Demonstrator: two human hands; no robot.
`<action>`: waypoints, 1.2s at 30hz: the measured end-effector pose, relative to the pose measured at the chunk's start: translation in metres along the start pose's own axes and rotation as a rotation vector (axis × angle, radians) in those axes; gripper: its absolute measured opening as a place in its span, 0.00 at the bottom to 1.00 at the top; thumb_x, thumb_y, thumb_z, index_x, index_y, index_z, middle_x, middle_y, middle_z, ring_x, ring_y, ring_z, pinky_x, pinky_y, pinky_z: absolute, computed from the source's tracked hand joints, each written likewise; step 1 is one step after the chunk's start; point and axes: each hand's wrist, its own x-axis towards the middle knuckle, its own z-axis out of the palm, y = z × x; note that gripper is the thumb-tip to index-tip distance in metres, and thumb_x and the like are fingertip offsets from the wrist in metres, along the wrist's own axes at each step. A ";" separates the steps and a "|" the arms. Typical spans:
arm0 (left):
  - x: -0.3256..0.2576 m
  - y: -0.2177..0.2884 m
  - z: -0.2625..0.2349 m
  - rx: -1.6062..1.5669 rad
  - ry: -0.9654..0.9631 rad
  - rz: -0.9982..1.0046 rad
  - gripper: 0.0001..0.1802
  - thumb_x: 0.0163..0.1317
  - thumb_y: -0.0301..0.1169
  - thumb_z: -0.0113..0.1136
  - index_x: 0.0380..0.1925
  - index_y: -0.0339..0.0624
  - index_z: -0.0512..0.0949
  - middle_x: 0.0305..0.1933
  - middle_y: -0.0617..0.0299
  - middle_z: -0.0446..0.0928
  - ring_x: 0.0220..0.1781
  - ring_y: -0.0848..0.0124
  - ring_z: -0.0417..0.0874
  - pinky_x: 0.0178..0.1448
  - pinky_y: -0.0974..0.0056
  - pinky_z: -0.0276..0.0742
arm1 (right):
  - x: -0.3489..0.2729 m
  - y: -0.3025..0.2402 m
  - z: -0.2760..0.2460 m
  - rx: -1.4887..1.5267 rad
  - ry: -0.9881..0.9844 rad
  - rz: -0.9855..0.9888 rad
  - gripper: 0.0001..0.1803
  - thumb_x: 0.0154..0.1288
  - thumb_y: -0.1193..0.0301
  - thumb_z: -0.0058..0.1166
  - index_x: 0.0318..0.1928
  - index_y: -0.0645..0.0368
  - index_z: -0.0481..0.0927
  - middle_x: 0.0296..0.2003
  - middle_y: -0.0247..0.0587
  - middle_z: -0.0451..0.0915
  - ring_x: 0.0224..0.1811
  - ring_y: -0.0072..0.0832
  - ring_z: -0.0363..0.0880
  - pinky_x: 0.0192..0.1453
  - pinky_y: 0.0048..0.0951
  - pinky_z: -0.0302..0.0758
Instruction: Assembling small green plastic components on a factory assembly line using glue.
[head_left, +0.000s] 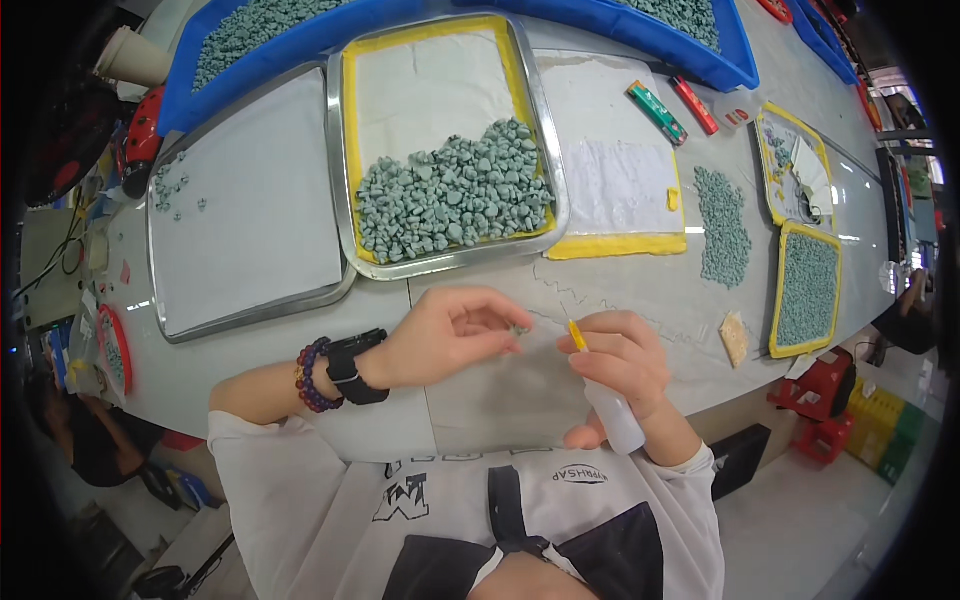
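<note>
Head view: your left hand (455, 338) is pinching a small green stone (517, 330) between thumb and fingers, over the near table (500, 400). Your right hand (632, 362) is gripping a white bottle (618, 425), yellow tip (577, 334) angling far-left, probably so it's facing the stone; they're sitting apart. Stone-filled tray (430, 90) is lying just beyond, likely for easy reach. Fingers are hiding most of the stone and bottle neck; left blue bin (180, 90) is running off the far edge.

Hands (445, 340) (628, 365) facing each other, left fingertips (508, 346) pinched, right fingers (605, 345) curled, wrists (375, 367) (668, 432) apart
</note>
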 end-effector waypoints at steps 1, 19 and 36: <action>0.002 0.001 -0.002 -0.015 0.026 0.032 0.13 0.61 0.16 0.54 0.46 0.32 0.76 0.50 0.55 0.75 0.49 0.71 0.79 0.53 0.66 0.78 | 0.000 0.001 0.002 0.003 -0.010 -0.001 0.33 0.51 0.47 0.63 0.47 0.62 0.75 0.38 0.44 0.80 0.37 0.40 0.80 0.35 0.33 0.76; 0.005 0.002 -0.016 -0.209 0.013 0.033 0.13 0.61 0.16 0.54 0.46 0.31 0.70 0.50 0.54 0.75 0.51 0.66 0.81 0.54 0.65 0.78 | -0.012 0.013 0.026 0.327 -0.042 0.247 0.35 0.63 0.40 0.45 0.45 0.64 0.74 0.32 0.51 0.82 0.46 0.54 0.81 0.42 0.42 0.80; 0.007 0.001 -0.014 -0.171 0.029 0.036 0.14 0.60 0.17 0.56 0.47 0.31 0.71 0.49 0.55 0.76 0.49 0.70 0.81 0.53 0.67 0.78 | -0.006 0.012 0.026 0.257 -0.045 0.258 0.27 0.67 0.50 0.41 0.41 0.65 0.76 0.33 0.54 0.83 0.45 0.50 0.82 0.42 0.40 0.80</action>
